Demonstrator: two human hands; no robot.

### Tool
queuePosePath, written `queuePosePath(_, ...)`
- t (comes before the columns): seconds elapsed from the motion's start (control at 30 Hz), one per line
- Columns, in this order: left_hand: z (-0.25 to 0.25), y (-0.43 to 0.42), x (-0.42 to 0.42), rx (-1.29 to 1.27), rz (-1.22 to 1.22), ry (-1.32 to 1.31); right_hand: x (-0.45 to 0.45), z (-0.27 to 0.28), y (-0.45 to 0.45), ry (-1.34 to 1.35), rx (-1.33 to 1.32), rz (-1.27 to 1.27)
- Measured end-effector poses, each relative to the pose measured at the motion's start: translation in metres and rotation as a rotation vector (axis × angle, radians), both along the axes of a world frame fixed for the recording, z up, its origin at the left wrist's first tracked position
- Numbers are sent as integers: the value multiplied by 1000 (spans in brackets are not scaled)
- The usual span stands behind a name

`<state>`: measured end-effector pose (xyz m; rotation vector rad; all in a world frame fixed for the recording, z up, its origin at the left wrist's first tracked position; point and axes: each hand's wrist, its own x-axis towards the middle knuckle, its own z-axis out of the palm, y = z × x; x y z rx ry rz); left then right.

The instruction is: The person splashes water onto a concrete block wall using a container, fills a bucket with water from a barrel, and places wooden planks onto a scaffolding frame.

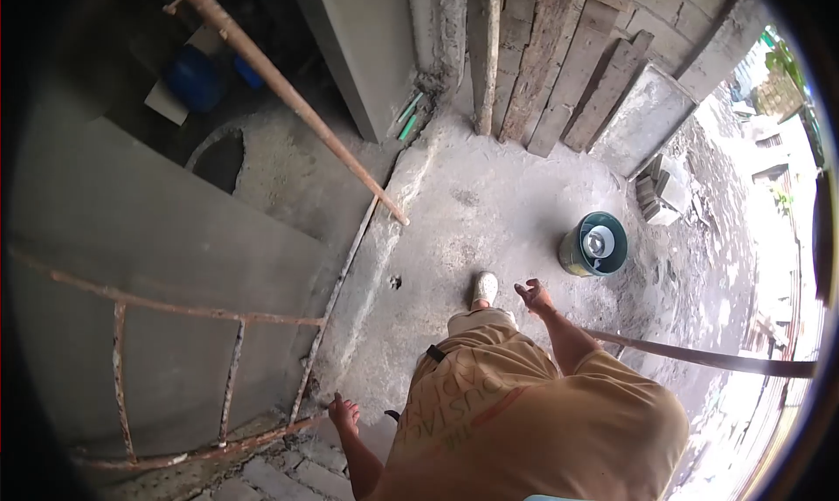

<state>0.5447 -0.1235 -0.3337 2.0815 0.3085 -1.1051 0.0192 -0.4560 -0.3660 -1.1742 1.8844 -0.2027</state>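
My left hand [346, 412] hangs low at my left side, fingers loosely apart and nothing visible in it. Close by it is the lower end of a rusty metal frame [236, 320], like a ladder or railing. In front of my right hip, my right hand [535, 297] is held out, empty, with the fingers apart. Ahead of it on the concrete floor [454, 195] stands a dark green bucket [579, 255]. A smaller white container [598, 241] sits inside; its contents are too small to make out.
A rusty pole [288, 90] slants across the doorway at upper left. Wooden planks [577, 82] and a grey panel [645, 118] lean on the block wall. Concrete blocks [660, 191] lie beyond the bucket. A blue drum [194, 79] stands in the dark room. A bar [699, 351] crosses at right.
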Motion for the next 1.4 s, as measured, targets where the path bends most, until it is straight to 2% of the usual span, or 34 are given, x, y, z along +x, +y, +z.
queuePosePath(0.03,-1,-33,-6,3,-55,12,-10,-7,-15,10,-73,10)
queuePosePath(0.13,6,-124,-53,-15,-90,-6,-53,-8,-70,-42,4,-106)
queuePosePath(0.27,-5,-214,-101,46,-155,35,-111,-9,-144,7,-49,-147)
queuePosePath(0.33,-6,-247,-114,79,-290,67,-125,20,-184,-2,29,-150)
queuePosePath(0.4,0,-286,-128,86,-329,15,-139,-9,-227,21,-93,-116)
queuePosePath(0.43,-14,-301,-119,63,-327,7,-140,-6,-251,2,-133,-109)
queuePosePath(0.5,-54,-326,-96,17,-486,-35,-139,-5,-285,-30,-150,-123)
queuePosePath(0.53,-49,-353,-100,2,-486,-37,-135,-7,-302,-45,-141,-148)
queuePosePath(0.6,-36,-408,-108,157,-399,65,-131,-34,-333,-62,-166,-135)
queuePosePath(0.67,-47,-467,-94,203,-470,117,-115,-28,-358,-150,-131,-160)
queuePosePath(0.77,-71,-569,-87,61,-378,114,-93,-15,-403,-229,-136,-282)
queuePosePath(0.87,-77,-680,-81,68,-450,199,-71,55,-468,-247,-96,-367)
queuePosePath(0.9,-65,-720,-84,34,-551,172,-73,52,-493,-311,-184,-387)
queuePosePath(0.93,-56,-766,-85,-9,-649,143,-67,91,-525,-342,-174,-408)
queuePosePath(1.0,-72,-854,-75,-142,-758,107,-68,112,-598,-348,-303,-379)
queuePosePath(1.03,-67,-897,-74,-138,-768,108,-63,140,-638,-389,-337,-376)
queuePosePath(1.07,-55,-936,-78,-181,-767,38,-52,177,-676,-400,-497,-353)
queuePosePath(1.1,-31,-972,-89,-247,-684,39,-47,208,-719,-434,-563,-348)
queuePosePath(1.17,-9,-1044,-98,-246,-786,3,-29,291,-801,-565,-721,-243)
queuePosePath(1.27,49,-1104,-131,-460,-742,-12,-16,384,-925,-482,-984,-76)
queuePosePath(1.37,59,-1124,-155,-509,-692,-17,-8,430,-1055,-251,-1232,19)
queuePosePath(1.4,60,-1122,-162,-537,-644,0,-5,440,-1091,-225,-1211,-1)
